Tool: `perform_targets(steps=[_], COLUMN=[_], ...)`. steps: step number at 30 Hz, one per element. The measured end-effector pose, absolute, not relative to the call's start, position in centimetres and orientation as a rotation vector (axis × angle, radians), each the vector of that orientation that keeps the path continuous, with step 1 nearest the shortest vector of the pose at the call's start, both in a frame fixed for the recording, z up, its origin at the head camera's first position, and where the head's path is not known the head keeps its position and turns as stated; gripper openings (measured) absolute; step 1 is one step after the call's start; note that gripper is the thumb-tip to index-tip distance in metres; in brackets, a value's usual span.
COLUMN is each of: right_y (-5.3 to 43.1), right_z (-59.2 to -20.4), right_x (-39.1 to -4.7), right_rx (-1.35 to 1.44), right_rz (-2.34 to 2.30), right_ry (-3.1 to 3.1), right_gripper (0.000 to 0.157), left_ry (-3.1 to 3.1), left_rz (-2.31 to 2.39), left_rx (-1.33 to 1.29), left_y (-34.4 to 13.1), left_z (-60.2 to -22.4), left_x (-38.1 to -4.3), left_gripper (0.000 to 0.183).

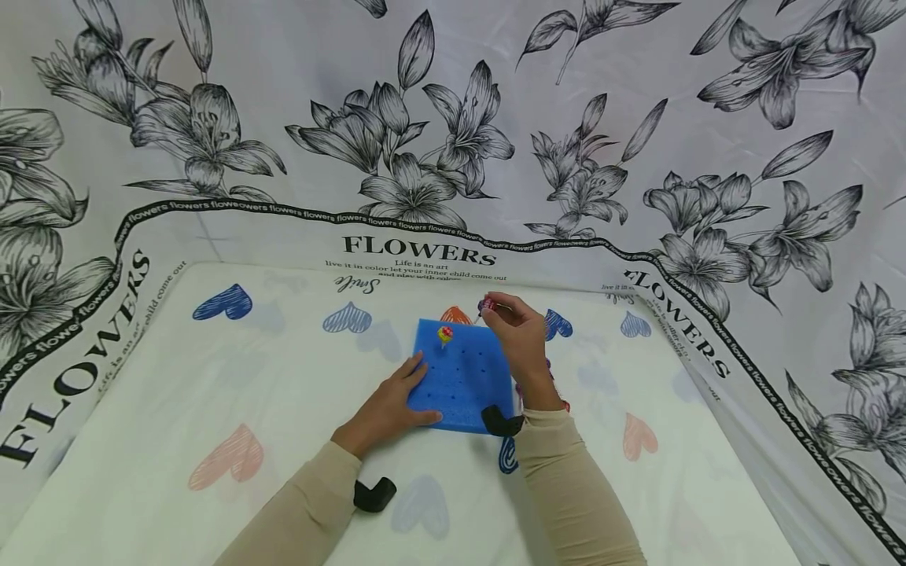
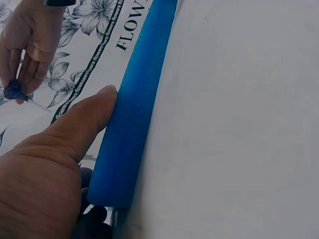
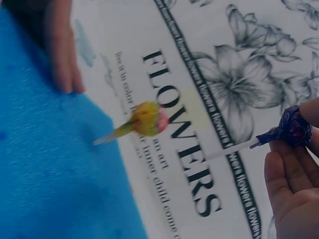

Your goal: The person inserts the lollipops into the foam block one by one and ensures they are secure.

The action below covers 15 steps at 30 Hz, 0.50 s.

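In the head view a blue foam block (image 1: 460,385) with small holes in its top lies on the table. My left hand (image 1: 389,405) rests against its left side and near edge, thumb (image 2: 94,117) extended along the edge and fingers fairly straight. A yellow and red lollipop (image 3: 148,119) stands upright in the foam near its far left corner, stick down. Above the far right of the block, my right hand (image 1: 520,330) pinches a purple-wrapped lollipop (image 3: 294,128) by its candy end. Its white stick (image 3: 232,149) points out toward the block, free of the foam.
Several wrapped candies (image 1: 565,406) show beside the block's right side, mostly hidden behind my right wrist. A white cloth (image 1: 304,409) with printed hearts covers the table. Flower-printed fabric (image 1: 602,47) rises behind it. Black wrist mounts (image 1: 375,495) sit by both sleeves.
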State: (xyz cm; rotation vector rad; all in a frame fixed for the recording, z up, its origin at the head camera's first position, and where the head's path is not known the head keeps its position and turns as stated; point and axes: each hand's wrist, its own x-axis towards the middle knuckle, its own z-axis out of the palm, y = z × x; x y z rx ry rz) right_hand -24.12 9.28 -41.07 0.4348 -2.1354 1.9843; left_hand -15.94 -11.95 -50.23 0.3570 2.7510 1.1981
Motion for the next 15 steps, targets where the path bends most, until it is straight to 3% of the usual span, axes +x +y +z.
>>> perform_targets(steps=[15], right_y=[8.6], right_z=[-45.3], right_x=[-24.7], right_rx=[0.28], right_rz=[1.88], right_ry=[-2.363], right_gripper=[0.026], left_ry=[2.749], left_rz=[1.198], left_rx=[0.361], left_y=[-11.9], left_z=[-50.1], left_x=[-16.0], left_gripper=[0.094])
